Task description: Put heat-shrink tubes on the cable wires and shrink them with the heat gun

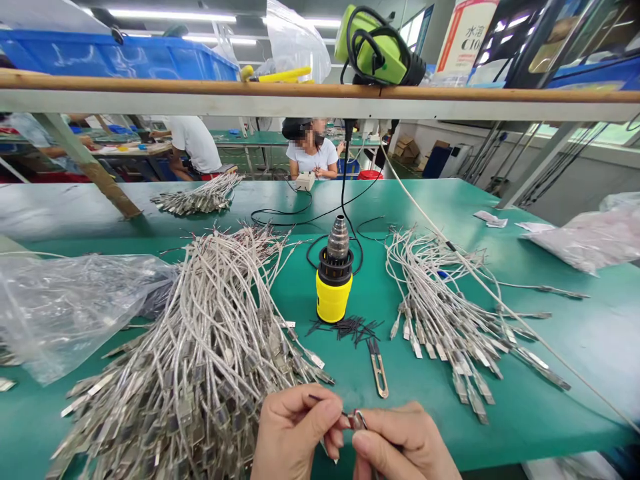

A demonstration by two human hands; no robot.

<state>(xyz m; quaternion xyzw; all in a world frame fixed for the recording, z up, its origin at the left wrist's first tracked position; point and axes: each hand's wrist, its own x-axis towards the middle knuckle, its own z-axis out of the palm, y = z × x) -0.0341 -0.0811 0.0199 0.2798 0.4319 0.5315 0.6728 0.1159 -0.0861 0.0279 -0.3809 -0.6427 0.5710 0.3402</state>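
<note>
Head view: clear plastic bag against wire bundle, blue crate behind.

- Two hands at bottom centre: one left hand, one right hand
- One metal terminal between them
- Three wire bundles: lower left, right, far centre
- One yellow heat gun at centre
- One thread snips below it
- Many black tubes, too many for counting
- Two plastic bags: left, right
- Two co-workers at the far side
</note>
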